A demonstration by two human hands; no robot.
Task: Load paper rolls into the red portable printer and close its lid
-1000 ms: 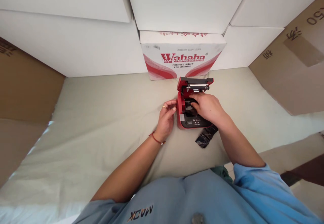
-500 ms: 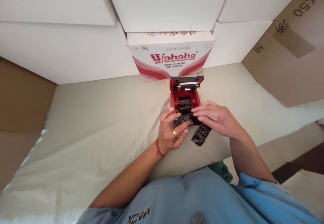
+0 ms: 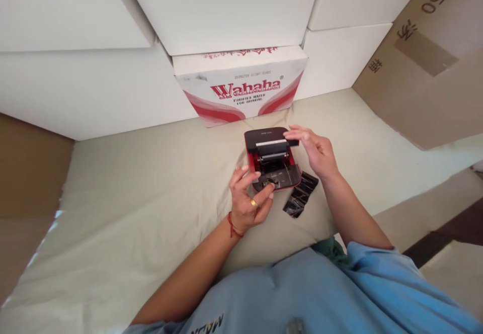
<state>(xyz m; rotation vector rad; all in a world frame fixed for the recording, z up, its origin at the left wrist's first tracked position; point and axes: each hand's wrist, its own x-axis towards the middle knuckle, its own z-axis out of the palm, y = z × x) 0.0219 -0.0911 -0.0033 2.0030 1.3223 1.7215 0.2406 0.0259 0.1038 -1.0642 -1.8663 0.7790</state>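
Note:
A small red and black printer (image 3: pixel 277 178) sits in front of me on the cloth. Its black lid (image 3: pixel 264 134) is tilted partway down, with a roller and a metal bar on its underside. Dark shiny film (image 3: pixel 274 177) lies over the front panel. My left hand (image 3: pixel 249 198) is at the front left of the printer, fingers apart, with fingertips on the panel and film. My right hand (image 3: pixel 315 150) touches the lid's right corner with outstretched fingers. A crinkled black strip (image 3: pixel 301 194) lies beside the printer's front right corner.
Behind the printer stands a white and red water carton (image 3: pixel 241 90) among stacked white boxes (image 3: pixel 222 12). Brown cardboard boxes flank the surface at right (image 3: pixel 422 72) and left (image 3: pixel 32 173). A pale green cloth (image 3: pixel 151 198) covers the surface.
The right hand has come out of the printer and up to the lid. The lid has swung from upright to partly lowered. My left hand has moved from the printer's side onto its front.

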